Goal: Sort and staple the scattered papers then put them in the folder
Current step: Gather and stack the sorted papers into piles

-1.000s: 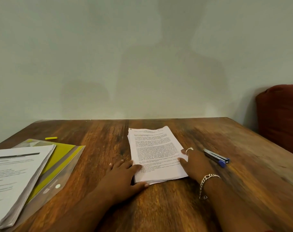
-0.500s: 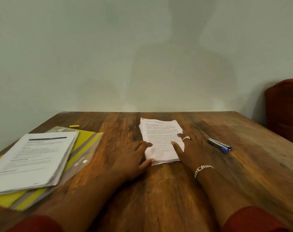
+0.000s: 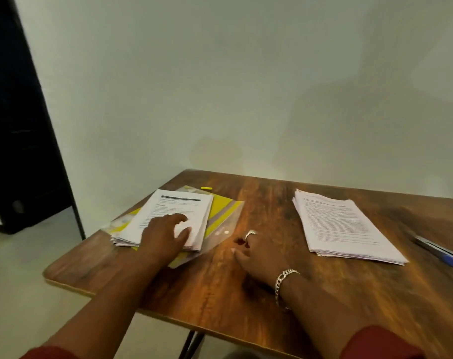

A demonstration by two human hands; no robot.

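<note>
Home office: wooden desk (image 3: 246,294), paper stacks (image 3: 344,226)

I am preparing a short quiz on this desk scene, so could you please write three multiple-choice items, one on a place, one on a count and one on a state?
1. What lies under the left paper stack?
A. the stapler
B. the yellow folder
C. bare wood only

2. How many paper stacks are on the table?
A. one
B. two
C. four

3. What is the left hand doing?
A. resting on the left paper stack
B. holding the stapler
C. hanging off the table

Answers:
1 B, the yellow folder shows out from beneath it.
2 B, there is also the right paper stack.
3 A, its fingers lie on the top sheet; the stapler lies untouched.
</note>
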